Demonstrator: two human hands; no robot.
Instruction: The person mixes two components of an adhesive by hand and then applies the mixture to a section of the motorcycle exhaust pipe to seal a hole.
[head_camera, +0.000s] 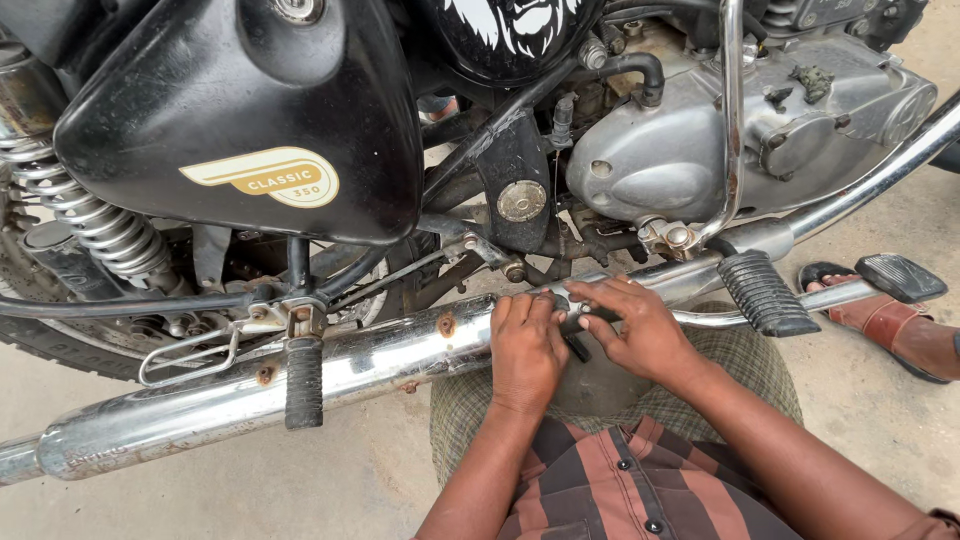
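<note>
Nearest the camera, at 6 o'clock, sit the striped shirt (640, 480) and checked cloth (740, 365) over the person's lap. Just beyond, both hands meet on the chrome exhaust pipe (250, 395), whose long axis runs from 8 o'clock up to 2 o'clock. The left hand (527, 345) lies flat on the pipe, fingers together, its grip closed on nothing that shows. The right hand (640, 330) reaches in from 4 o'clock, its fingers curled narrow round a small dark part (578, 335) pressed against the pipe. That part lies between the two hands, touching both, with the right hand doing the holding; what it is cannot be told.

At 9 o'clock a black rubber footpeg (304, 380) hangs over the pipe; at 3 o'clock stands a ribbed rubber pedal (765, 292), and past it a sandalled foot (880, 320) on the concrete floor (880, 420).

Farther off, at 11 o'clock, the black side cover (200, 90) bears a cream-and-gold elongated badge (262, 176). The grey engine casing (680, 150) fills 1 o'clock.
</note>
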